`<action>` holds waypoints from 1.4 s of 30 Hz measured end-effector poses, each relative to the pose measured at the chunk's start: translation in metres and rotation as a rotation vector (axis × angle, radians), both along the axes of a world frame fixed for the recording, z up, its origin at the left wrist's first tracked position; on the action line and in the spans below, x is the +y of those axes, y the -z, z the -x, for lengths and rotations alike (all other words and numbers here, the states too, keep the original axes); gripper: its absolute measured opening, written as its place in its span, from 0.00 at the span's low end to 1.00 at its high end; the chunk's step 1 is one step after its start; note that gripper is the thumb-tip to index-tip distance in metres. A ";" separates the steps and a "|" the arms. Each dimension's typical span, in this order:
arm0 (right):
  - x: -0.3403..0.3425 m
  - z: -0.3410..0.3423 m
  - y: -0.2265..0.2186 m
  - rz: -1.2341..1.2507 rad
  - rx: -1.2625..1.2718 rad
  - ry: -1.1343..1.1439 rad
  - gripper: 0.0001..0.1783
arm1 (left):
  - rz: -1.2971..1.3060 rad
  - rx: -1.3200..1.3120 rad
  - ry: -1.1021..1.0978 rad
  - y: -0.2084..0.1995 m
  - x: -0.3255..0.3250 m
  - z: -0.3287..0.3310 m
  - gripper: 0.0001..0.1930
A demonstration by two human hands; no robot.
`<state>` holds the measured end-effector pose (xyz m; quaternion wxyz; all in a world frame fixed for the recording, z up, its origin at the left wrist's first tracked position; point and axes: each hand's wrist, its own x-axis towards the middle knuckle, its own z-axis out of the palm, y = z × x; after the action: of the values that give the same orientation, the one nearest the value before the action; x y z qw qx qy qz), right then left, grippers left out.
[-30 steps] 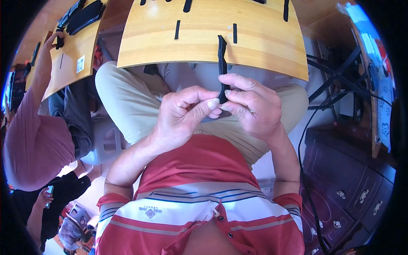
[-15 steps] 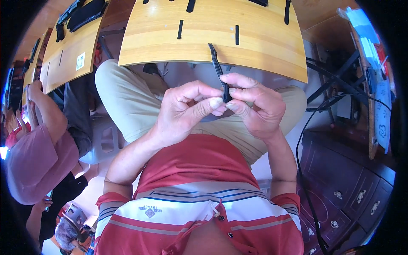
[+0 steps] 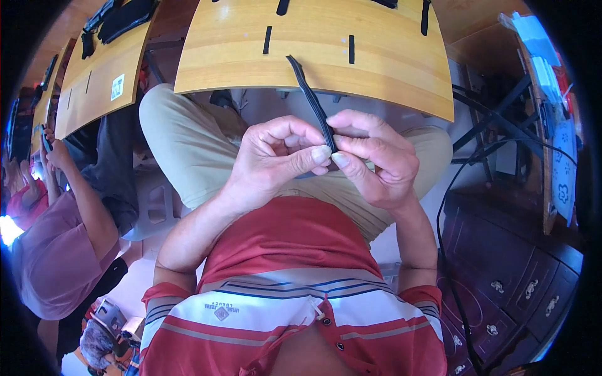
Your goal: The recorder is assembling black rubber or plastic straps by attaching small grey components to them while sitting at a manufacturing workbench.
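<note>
A narrow black ribbed fabric strip (image 3: pixel 308 92) is held above my lap, its far end slanting up and left over the near edge of the table. My left hand (image 3: pixel 266 160) pinches its near end between thumb and fingers. From the other side my right hand (image 3: pixel 382 160) grips the same end, thumb tip low and fingertips a little higher along the strip. Both thumbs nearly meet at the bottom of the strip. The very end is partly hidden by my fingertips.
On the wooden table (image 3: pixel 213 62) are short black marks or strips (image 3: pixel 351 49) and several dark pieces near the far side. A second table (image 3: pixel 94 94) stands at left, beside a seated person (image 3: pixel 69 244). At right are a dark drawer cabinet (image 3: pixel 501 276) and a hanging black cable (image 3: pixel 441 232).
The strip's far end has swung left and slightly farther over the table. My fingers have shifted slightly on the near end, which looks straighter now. The person at left has raised an arm.
</note>
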<state>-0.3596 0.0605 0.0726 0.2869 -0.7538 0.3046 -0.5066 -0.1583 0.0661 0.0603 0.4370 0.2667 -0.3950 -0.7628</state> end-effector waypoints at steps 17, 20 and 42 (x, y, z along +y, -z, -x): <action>0.011 0.009 -0.007 -0.004 0.225 -0.083 0.10 | -0.012 -0.027 0.042 0.006 0.011 -0.006 0.06; 0.011 0.009 -0.008 0.050 0.249 -0.070 0.11 | 0.000 -0.038 0.045 0.006 0.011 -0.007 0.06; 0.019 0.004 0.002 0.282 0.413 0.029 0.19 | 0.132 -0.216 -0.050 0.003 0.019 -0.004 0.04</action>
<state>-0.3634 0.0800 0.0710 0.1034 -0.8695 0.2937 -0.3835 -0.1543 0.0848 0.0574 0.4273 0.3277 -0.4822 -0.6910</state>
